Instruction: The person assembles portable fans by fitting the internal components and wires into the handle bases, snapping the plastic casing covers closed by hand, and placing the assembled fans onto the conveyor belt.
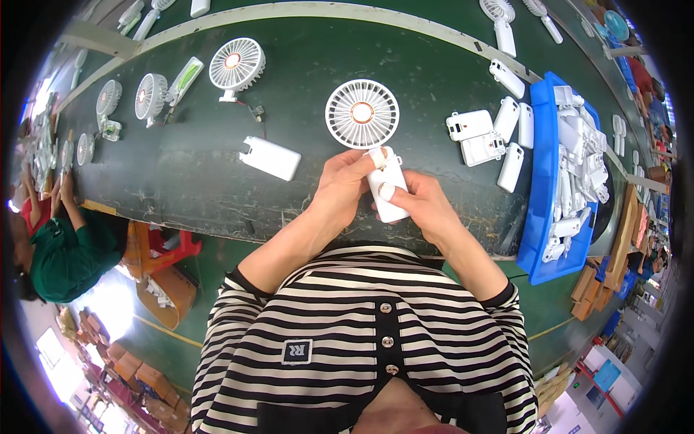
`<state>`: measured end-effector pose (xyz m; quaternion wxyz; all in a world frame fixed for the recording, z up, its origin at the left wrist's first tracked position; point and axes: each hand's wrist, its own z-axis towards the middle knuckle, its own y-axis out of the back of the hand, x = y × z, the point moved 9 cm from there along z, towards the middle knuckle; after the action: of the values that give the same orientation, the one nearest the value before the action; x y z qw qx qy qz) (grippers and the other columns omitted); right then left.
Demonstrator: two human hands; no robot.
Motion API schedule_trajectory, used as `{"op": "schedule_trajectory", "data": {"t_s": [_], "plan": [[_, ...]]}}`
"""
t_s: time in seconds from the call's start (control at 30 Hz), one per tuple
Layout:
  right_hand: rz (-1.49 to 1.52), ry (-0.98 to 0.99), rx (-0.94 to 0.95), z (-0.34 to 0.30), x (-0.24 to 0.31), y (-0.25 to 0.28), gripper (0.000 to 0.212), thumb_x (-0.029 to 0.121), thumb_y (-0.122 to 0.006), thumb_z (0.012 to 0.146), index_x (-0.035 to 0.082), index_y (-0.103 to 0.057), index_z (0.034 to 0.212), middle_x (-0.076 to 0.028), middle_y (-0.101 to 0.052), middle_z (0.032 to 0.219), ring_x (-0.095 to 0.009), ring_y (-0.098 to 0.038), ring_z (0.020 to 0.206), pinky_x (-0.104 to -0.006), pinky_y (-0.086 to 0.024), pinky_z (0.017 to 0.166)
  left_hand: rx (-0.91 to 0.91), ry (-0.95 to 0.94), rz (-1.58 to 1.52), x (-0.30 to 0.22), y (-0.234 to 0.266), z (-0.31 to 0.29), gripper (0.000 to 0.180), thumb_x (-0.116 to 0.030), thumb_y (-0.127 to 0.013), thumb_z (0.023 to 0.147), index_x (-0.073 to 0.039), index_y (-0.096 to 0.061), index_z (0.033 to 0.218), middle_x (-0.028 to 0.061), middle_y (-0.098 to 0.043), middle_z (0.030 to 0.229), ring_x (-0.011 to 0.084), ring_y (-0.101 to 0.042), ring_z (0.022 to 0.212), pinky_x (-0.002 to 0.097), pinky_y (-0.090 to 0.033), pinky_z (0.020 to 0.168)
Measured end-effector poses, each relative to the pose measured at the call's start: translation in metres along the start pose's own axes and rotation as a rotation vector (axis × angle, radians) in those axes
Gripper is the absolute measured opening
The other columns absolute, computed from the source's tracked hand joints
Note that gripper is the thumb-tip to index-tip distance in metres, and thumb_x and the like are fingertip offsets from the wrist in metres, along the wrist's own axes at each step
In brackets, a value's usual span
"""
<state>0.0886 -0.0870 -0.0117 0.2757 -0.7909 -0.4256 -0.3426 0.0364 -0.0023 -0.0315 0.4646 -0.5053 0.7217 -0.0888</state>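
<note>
A white handheld fan is between my hands over the front edge of the bench. Its round slatted head (362, 113), with an orange ring at the centre, points away from me, and its white handle (390, 197) points toward me. My left hand (344, 186) is closed at the neck, thumb pressed on the top of the handle. My right hand (425, 205) grips the handle's lower part, thumb lying across its face. My fingers hide how head and handle join. Left of my hands lies a loose white handle shell (271, 158) with a notched end.
On the green bench (303, 79), fan heads (237, 64) with wires stand at the left. Several white handle shells (477, 137) lie at the right beside a blue bin (536, 239) full of white parts. A co-worker in green (76, 253) sits at the far left.
</note>
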Motion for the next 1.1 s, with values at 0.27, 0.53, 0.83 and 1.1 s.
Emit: {"op": "schedule_trajectory", "data": {"t_s": [0.27,0.53,0.83,1.1], "plan": [[0.013,-0.023,0.038,-0.002,-0.004,0.0,0.031,0.018,-0.056,0.086,-0.006,-0.054,0.106,-0.012,-0.063,0.089,-0.018,-0.063,0.076,-0.0262,-0.051,0.063,-0.008,-0.009,-0.002,-0.001,-0.004,-0.004,0.025,-0.02,-0.062,0.082,0.002,-0.06,0.093,0.0077,-0.063,0.087,0.0139,-0.059,0.075,0.0278,-0.047,0.069],[0.016,-0.046,0.052,0.0,-0.01,0.002,0.034,0.021,-0.054,0.087,-0.006,-0.054,0.107,-0.012,-0.063,0.09,-0.018,-0.063,0.076,-0.0266,-0.051,0.064,-0.033,0.0,0.012,0.0,-0.003,-0.002,0.023,-0.019,-0.061,0.083,0.002,-0.06,0.093,0.0071,-0.062,0.085,0.0137,-0.058,0.074,0.0278,-0.047,0.066],[-0.013,0.043,-0.059,0.007,0.001,0.002,0.025,0.011,-0.059,0.081,-0.005,-0.056,0.1,-0.011,-0.063,0.085,-0.017,-0.063,0.071,-0.0262,-0.05,0.061,0.001,-0.024,-0.007,-0.004,-0.006,-0.001,0.023,-0.017,-0.06,0.083,0.002,-0.06,0.096,0.0072,-0.063,0.088,0.013,-0.058,0.075,0.0266,-0.047,0.065],[-0.134,0.233,-0.212,0.008,0.007,0.01,0.022,0.008,-0.066,0.073,-0.004,-0.057,0.089,-0.008,-0.062,0.074,-0.011,-0.059,0.062,-0.0232,-0.047,0.053,0.144,-0.066,-0.043,-0.001,-0.015,-0.005,0.031,-0.013,-0.06,0.083,0.005,-0.055,0.107,0.0169,-0.06,0.106,0.0198,-0.059,0.095,0.0314,-0.046,0.087]]}}
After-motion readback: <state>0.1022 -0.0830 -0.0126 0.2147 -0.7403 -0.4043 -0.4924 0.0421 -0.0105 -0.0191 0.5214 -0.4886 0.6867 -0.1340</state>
